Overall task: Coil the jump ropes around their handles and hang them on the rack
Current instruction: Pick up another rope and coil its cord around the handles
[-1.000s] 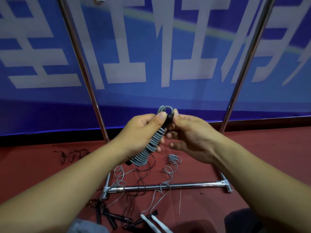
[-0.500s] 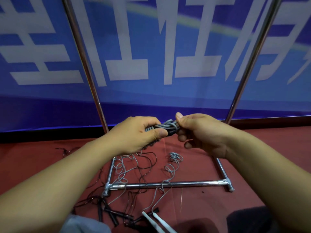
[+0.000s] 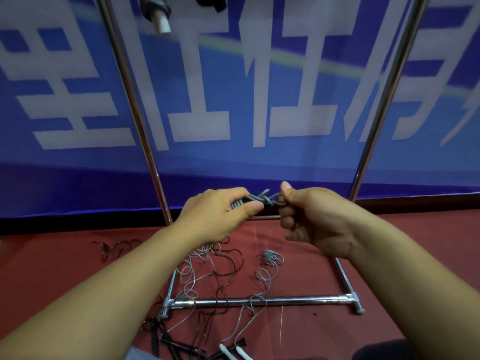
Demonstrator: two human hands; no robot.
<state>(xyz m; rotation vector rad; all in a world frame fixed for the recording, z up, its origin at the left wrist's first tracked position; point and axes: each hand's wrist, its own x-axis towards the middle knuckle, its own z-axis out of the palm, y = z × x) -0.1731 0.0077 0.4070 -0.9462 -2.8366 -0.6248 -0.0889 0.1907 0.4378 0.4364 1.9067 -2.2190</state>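
Head view, single frame. Item: grey jump rope [image 3: 255,200], coiled around its dark handles, held level in the air between both hands, in front of the rack's base and above the red floor [image 3: 405,245]. Left hand [image 3: 220,216]: fingers curled over the coiled bundle, thumb pressed along its near side; most of the bundle is hidden inside this grip. Right hand [image 3: 309,216]: thumb and forefinger pinch a grey loop that sticks out of the bundle's right end; the remaining fingers are curled loosely below it. A knot-like crossing of cord sits in the gap between the two hands. Item: chrome rack [image 3: 259,301], two uprights rising left and right of the hands, a cross bar on the floor beneath them. Item: loose grey rope [image 3: 262,279], draped over the cross bar, its white handles [image 3: 233,350] on the floor at the lower edge. Item: dark ropes [image 3: 228,266], tangled on the floor beside the grey one, black handles at lower left. Item: wrapped bundle with a white end [image 3: 157,14], hanging at the top edge. Background: blue banner [image 3: 65,100] with large white characters.
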